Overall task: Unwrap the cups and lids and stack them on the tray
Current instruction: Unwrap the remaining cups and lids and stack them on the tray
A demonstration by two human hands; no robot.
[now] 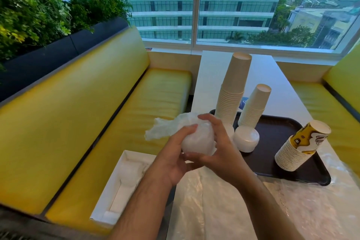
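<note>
1. Two bare hands meet above the near table edge: the left hand [171, 159] has its fingers curled over the top of a wrapped stack of white lids [197, 140], thumb underneath; the right hand [218, 148] cups the stack from the far side, fingers bent round it.
2. One loose tail of clear plastic wrap [161, 129] trails off the stack's far-left end, over the bench.
3. Several crumpled clear plastic sheets [224, 208] lie flat on the white table [214, 68] below the forearms.
4. One open white cardboard box [120, 183] rests on the yellow bench seat [136, 122] to the left; its contents are pale and indistinct.
5. One dark brown tray [276, 136] sits on the table just beyond the hands.
6. On the tray, nearest right: a tilted stack of printed yellow-and-white cups [300, 146], bases uppermost.
7. Nearer the middle: a short stack of white lids [246, 138], unwrapped.
8. Behind it: a medium stack of plain cups [255, 105], inverted.
9. Farthest: a tall stack of plain cups [233, 85], inverted, at the tray's far-left corner.
</note>
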